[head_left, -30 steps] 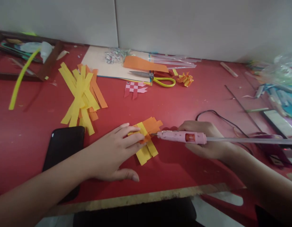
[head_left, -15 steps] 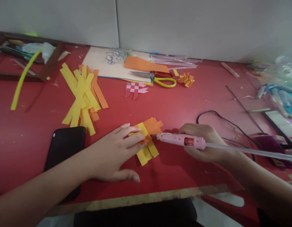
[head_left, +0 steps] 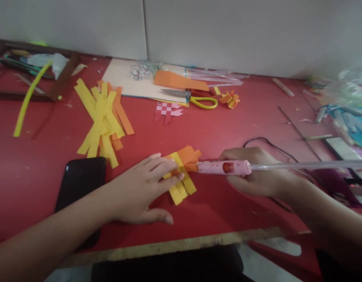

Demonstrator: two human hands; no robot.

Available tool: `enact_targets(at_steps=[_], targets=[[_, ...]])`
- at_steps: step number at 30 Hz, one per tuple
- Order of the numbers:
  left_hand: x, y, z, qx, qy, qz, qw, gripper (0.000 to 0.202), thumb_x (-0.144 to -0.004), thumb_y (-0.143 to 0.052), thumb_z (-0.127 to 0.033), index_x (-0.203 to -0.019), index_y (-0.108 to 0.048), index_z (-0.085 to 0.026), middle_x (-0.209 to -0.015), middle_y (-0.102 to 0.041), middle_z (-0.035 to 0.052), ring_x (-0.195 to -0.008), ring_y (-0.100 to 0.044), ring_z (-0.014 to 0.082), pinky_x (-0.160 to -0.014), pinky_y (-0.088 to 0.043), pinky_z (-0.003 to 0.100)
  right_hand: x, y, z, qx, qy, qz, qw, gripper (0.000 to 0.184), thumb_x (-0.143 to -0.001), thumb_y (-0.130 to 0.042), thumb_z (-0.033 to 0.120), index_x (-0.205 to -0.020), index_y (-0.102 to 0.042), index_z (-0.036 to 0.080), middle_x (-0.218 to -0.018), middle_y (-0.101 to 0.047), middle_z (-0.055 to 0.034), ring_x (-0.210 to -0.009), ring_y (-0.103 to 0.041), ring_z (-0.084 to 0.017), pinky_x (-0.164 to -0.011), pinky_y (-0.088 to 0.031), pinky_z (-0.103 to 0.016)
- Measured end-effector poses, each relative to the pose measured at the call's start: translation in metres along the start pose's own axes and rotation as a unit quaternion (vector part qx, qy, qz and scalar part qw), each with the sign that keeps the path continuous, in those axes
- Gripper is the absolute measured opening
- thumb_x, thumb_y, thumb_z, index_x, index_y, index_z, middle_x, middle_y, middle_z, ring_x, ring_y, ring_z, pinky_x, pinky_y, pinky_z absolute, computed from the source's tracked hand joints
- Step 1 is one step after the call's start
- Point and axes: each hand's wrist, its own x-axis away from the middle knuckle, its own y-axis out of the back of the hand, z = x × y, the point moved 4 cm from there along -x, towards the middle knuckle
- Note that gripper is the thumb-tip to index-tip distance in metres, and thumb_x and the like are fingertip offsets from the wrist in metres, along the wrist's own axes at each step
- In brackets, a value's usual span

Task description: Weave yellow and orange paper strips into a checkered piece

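Observation:
Woven yellow and orange paper strips point(head_left: 185, 186) lie on the red table near its front edge. My left hand point(head_left: 148, 184) rests on their left part with the fingers spread, pressing them flat. A pink hot glue gun point(head_left: 216, 167) is gripped in my right hand point(head_left: 254, 170), with a clear glue stick point(head_left: 304, 165) sticking out of its back. The gun's tip points left and sits at the orange strip ends; the exact contact point is too blurred to make out.
A black phone point(head_left: 81, 188) lies left of my left arm, below loose yellow and orange strips point(head_left: 103, 117). Behind are yellow-handled scissors point(head_left: 202, 102), a pink checkered paper fish point(head_left: 168, 111) and a crumpled orange piece point(head_left: 229, 99). A black cord point(head_left: 269, 140) loops by my right hand.
The glue gun in my right hand has swung to a more level angle and shifted slightly left and up along the orange strips. My left fingers have moved a little on the paper.

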Motion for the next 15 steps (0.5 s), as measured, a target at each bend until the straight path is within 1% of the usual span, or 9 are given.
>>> enact_targets(at_steps=[3, 6, 8, 12, 15], targets=[[0.000, 0.000, -0.001, 0.011, -0.002, 0.002, 1.000, 0.084, -0.088, -0.043, -0.073, -0.143, -0.045, -0.011, -0.138, -0.051, 0.0180, -0.128, -0.041, 0.0360, -0.115, -0.021, 0.056, -0.006, 0.009, 0.006, 0.019, -0.029, 0.021, 0.999, 0.012, -0.070, -0.047, 0.030, -0.062, -0.046, 0.021, -0.055, -0.049, 0.0017, -0.047, -0.039, -0.011, -0.051, -0.027, -0.028], [-0.001, 0.000, -0.001, 0.020, 0.001, 0.014, 1.000, 0.082, -0.089, -0.043, -0.072, -0.144, -0.044, -0.010, -0.139, -0.052, 0.0155, -0.129, -0.039, 0.0353, -0.117, -0.018, 0.053, -0.011, 0.021, 0.015, 0.046, -0.050, 0.022, 0.997, 0.012, -0.068, -0.047, 0.031, -0.062, -0.045, 0.021, -0.054, -0.051, 0.0011, -0.047, -0.041, -0.012, -0.049, -0.025, -0.028], [-0.001, 0.001, 0.000, 0.024, 0.004, 0.017, 1.000, 0.081, -0.090, -0.043, -0.071, -0.144, -0.044, -0.011, -0.142, -0.050, 0.0151, -0.132, -0.037, 0.0361, -0.117, -0.016, 0.052, -0.016, 0.028, 0.024, 0.072, -0.047, 0.030, 0.996, 0.012, -0.068, -0.047, 0.031, -0.061, -0.043, 0.021, -0.054, -0.051, 0.0010, -0.045, -0.040, -0.012, -0.046, -0.023, -0.027], [-0.001, 0.001, 0.000, 0.023, -0.002, 0.021, 1.000, 0.083, -0.090, -0.042, -0.071, -0.146, -0.041, -0.010, -0.148, -0.046, 0.0147, -0.136, -0.032, 0.0363, -0.117, -0.014, 0.051, -0.025, 0.036, 0.038, 0.124, -0.020, 0.074, 0.989, 0.013, -0.071, -0.046, 0.029, -0.062, -0.040, 0.021, -0.055, -0.051, 0.0015, -0.046, -0.040, -0.011, -0.046, -0.023, -0.026], [-0.001, 0.001, 0.000, 0.029, 0.002, 0.029, 0.999, 0.086, -0.090, -0.041, -0.072, -0.149, -0.035, -0.010, -0.149, -0.045, 0.0140, -0.139, -0.030, 0.0358, -0.117, -0.014, 0.052, -0.027, 0.040, 0.036, 0.165, -0.016, 0.082, 0.983, 0.018, -0.074, -0.046, 0.029, -0.059, -0.039, 0.021, -0.053, -0.049, 0.0017, -0.047, -0.040, -0.012, -0.046, -0.024, -0.027]])
